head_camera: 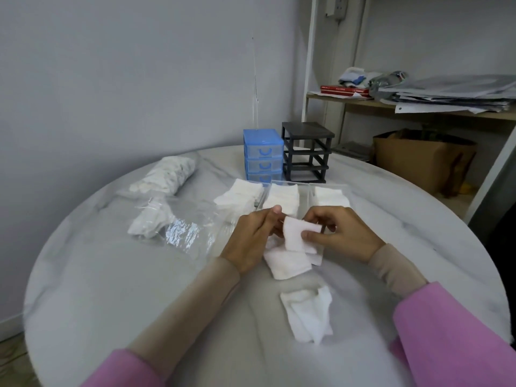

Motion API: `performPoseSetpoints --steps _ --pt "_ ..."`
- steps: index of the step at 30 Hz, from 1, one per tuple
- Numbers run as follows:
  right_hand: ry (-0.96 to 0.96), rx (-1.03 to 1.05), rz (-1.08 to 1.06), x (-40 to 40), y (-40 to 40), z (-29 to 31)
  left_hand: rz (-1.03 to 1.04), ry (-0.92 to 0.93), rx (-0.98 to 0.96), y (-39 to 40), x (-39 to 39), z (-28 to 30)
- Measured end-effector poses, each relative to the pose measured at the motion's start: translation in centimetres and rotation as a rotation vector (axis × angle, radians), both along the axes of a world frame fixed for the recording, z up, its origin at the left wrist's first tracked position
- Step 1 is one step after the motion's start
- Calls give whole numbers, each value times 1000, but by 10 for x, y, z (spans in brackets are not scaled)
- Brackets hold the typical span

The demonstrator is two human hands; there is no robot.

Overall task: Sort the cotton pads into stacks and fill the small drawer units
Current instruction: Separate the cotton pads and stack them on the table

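We hold a square cotton pad (300, 232) between both hands, just above the table (111, 275). Our right hand (342, 233) pinches its right edge between thumb and fingers, and our left hand (252, 236) has its fingers curled in at the pad's left edge, the thumb raised; whether those fingers actually grip the pad we cannot tell, since the pad hides them.

We judge this to be the sorting step: one pad is being squared up before it joins a stack. The next move calls for laying it flat and aligned on a pile, without dragging the soft pads already there out of line.

The pad looks white, thin and limp, bowing slightly between the hands.

Directly beneath the hands lies a small pile of pads (287, 263), and nearer to us than the hands a looser, rumpled heap (308, 314). Beyond the hands sit three clear drawers (282, 198) out of their frame, each holding white pads. Further beyond stand the blue drawer unit (262, 155), its drawers in, and the black drawer frame (305, 152), empty. To the left of our left hand lies a crumpled clear bag (167, 224) with a few pads, and past it a fuller bag (164, 175).
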State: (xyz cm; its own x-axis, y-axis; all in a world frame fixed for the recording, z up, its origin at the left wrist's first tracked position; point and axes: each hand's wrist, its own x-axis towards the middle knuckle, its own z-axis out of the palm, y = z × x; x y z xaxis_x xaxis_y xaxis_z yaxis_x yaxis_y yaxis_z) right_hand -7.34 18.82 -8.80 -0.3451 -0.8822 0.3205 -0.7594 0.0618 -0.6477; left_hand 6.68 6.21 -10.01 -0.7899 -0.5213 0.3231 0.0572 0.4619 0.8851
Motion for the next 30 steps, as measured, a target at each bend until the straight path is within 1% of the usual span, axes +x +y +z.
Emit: performPoseSetpoints --steps 2,5,7,9,11,12,13,16,17,18,21,23,26,30 --pt "-102 -82 7 1 -1 1 -4 48 117 4 0 2" --pt "-307 -164 26 4 -1 3 -60 87 212 8 1 5" --pt "-363 -193 34 5 -2 4 -73 101 163 8 0 4" --pt "-381 -209 44 6 -3 4 -40 118 96 8 -2 4" --pt "-390 -211 51 8 -3 4 18 146 82 6 -3 4" --pt "-360 -197 45 9 -3 3 61 164 90 4 -3 4" --pt "-280 -168 27 8 -3 2 97 190 104 2 -3 3" --pt "117 28 -55 3 0 -1 185 241 108 -6 -3 1" --pt "209 99 -68 1 1 -3 201 241 117 -7 -3 1" --pt "253 148 -65 0 2 -4 208 238 130 -7 -3 1" --pt "226 210 -36 1 2 -5 222 194 124 -4 -3 2" --pt "225 219 -35 3 1 -4 226 180 78 -2 -3 3" --pt "218 207 -39 5 0 -3 241 165 53 0 -2 4" --pt "234 130 -81 6 -1 -3 242 164 106 -3 -2 3"
